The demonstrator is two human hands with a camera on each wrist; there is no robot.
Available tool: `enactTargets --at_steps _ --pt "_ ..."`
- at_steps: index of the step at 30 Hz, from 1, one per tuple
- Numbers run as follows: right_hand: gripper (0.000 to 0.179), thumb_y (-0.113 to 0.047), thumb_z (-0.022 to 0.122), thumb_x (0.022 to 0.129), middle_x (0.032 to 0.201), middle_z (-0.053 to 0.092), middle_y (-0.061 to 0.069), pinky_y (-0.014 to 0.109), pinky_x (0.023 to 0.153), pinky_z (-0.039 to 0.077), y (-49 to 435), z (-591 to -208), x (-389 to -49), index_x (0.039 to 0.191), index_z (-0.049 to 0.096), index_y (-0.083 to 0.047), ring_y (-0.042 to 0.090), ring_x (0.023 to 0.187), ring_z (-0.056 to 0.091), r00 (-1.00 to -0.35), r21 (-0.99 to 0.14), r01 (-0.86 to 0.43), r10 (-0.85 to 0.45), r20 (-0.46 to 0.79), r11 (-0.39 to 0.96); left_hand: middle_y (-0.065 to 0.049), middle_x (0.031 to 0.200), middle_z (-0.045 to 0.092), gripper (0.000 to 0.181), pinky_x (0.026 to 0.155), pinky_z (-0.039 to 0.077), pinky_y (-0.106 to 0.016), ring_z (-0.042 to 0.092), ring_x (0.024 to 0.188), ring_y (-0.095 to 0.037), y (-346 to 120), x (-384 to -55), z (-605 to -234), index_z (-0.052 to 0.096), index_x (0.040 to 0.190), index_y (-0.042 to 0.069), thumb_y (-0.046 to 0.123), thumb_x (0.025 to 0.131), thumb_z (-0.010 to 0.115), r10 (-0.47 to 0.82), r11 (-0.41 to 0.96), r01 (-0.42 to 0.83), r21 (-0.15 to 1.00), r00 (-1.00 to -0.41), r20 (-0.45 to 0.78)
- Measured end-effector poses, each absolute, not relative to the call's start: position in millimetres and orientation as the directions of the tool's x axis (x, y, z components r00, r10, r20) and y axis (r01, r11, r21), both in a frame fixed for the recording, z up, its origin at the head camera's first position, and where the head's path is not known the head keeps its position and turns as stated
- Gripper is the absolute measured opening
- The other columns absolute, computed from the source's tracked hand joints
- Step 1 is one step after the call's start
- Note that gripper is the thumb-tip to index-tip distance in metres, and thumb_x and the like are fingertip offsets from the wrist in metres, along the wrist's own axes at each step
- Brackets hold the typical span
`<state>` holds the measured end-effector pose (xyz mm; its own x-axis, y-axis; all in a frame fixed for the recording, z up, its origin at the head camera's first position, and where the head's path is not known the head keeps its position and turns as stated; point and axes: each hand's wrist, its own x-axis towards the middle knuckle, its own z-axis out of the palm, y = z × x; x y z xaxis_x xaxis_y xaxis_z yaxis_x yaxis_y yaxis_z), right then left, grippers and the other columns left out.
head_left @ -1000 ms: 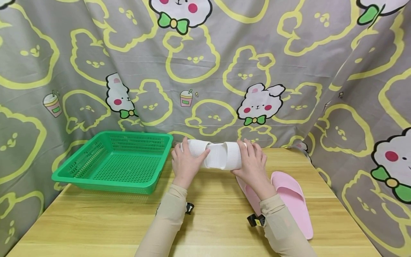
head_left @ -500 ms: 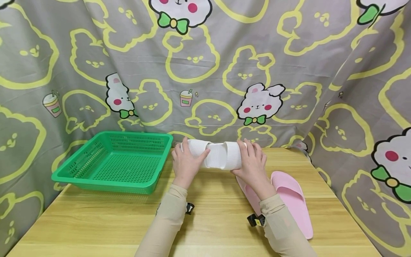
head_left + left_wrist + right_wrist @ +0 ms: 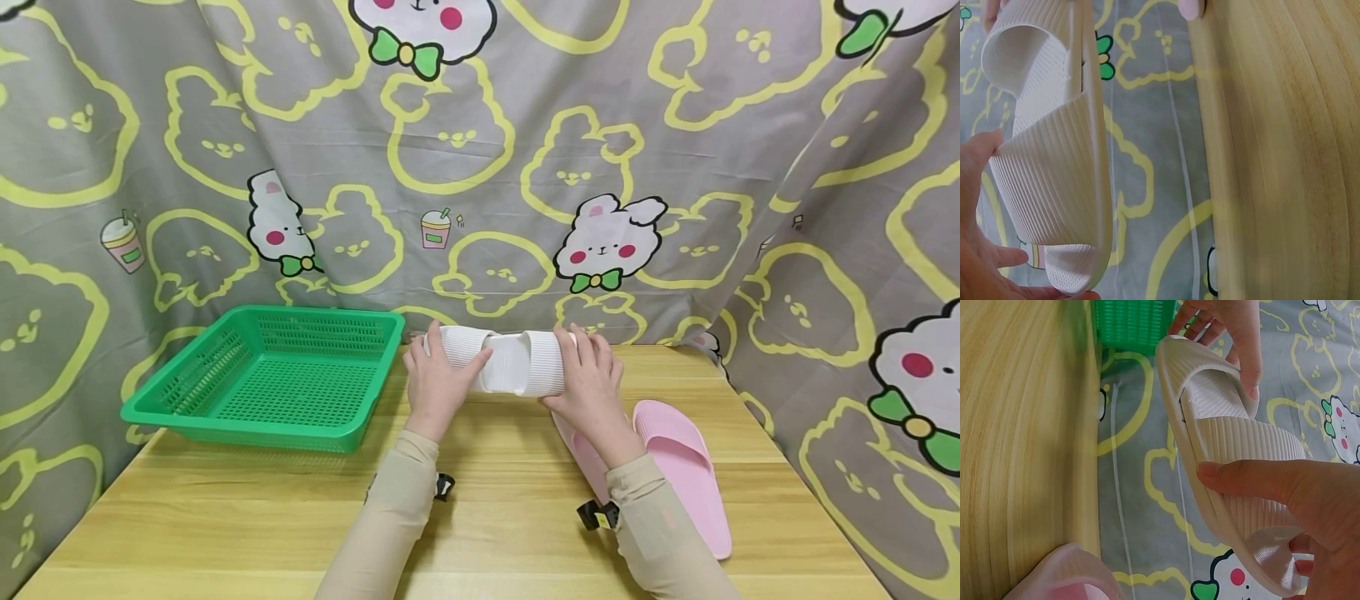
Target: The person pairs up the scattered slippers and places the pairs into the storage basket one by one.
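Observation:
A pair of white slippers [image 3: 506, 364], ribbed on the straps, is held level above the table's far edge. They lie partly overlapped, one strap toward each end, and a narrow slit shows between their soles in the right wrist view. My left hand [image 3: 435, 385] grips the left end, its thumb over the strap [image 3: 1047, 178]. At the other end my right hand [image 3: 596, 400] holds the right strap [image 3: 1250, 450], thumb across it and fingers round the toe. Below my right forearm, a pair of pink slippers [image 3: 693, 492] rests on the table, one mostly hidden by that arm.
A green perforated plastic basket [image 3: 251, 435] stands at the back left of the wooden table [image 3: 495, 517], left of my left hand. Behind the table hangs a grey patterned cloth [image 3: 487, 275]. Dark wrist straps [image 3: 597, 514] show at my forearms.
Almost nothing differs. Both hands keep their hold on the white slippers, and the left hand has shifted only very slightly to the right. Basket and pink slippers stay where they were.

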<state>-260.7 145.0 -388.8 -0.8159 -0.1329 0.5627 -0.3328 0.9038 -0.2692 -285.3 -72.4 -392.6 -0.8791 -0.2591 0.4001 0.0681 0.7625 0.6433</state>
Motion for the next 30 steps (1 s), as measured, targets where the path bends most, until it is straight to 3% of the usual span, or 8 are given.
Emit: enactTargets --at_steps 30 --pt "0.108 -0.028 0.092 0.057 0.150 0.035 0.016 0.058 0.097 0.029 144.2 -389.2 -260.6 0.146 0.033 -0.017 0.039 0.134 0.026 -0.799 -0.257 -0.346 -0.140 0.585 0.902 -0.025 0.142 0.039 0.104 0.097 0.046 -0.051 0.037 0.128 -0.041 -69.8 -284.9 -393.6 0.030 0.150 0.012 0.072 0.074 0.066 -0.249 0.746 0.086 0.660 -0.883 0.398"
